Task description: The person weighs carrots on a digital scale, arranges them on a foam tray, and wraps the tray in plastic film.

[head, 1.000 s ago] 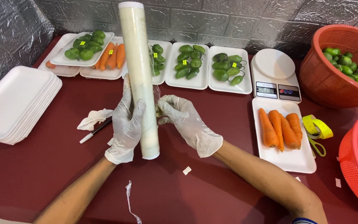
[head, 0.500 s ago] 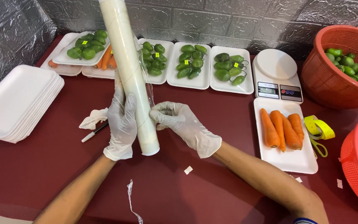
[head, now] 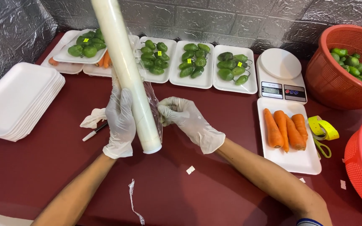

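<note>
Here the left hand point(head: 120, 123), in a thin white glove, is wrapped around the lower part of a long pale roll of clear cling film point(head: 126, 73), fingers closed on the tube so that it stands tilted, its bottom end just above the dark red surface point(head: 214, 184) and its top leaning away to the left and cut off by the upper edge of the view. Held upright like this, the roll turns its loose edge toward the other hand. The gloved right hand point(head: 187, 121) sits just beside the roll, fingertips pinched on a crinkled flap of the clear film point(head: 153, 106) that hangs off the tube; the grip looks light, thumb against the first fingers.

Behind the hands stands a row of white foam trays of green peppers point(head: 191, 65), the far-left ones partly hidden by the roll. To the right lie a white foam tray of orange carrots point(head: 288, 132) and a white kitchen scale point(head: 280, 75); a stack of empty white foam trays point(head: 15, 100) lies at left. How far the film has peeled free is hard to make out, since it is nearly invisible against the surface
</note>
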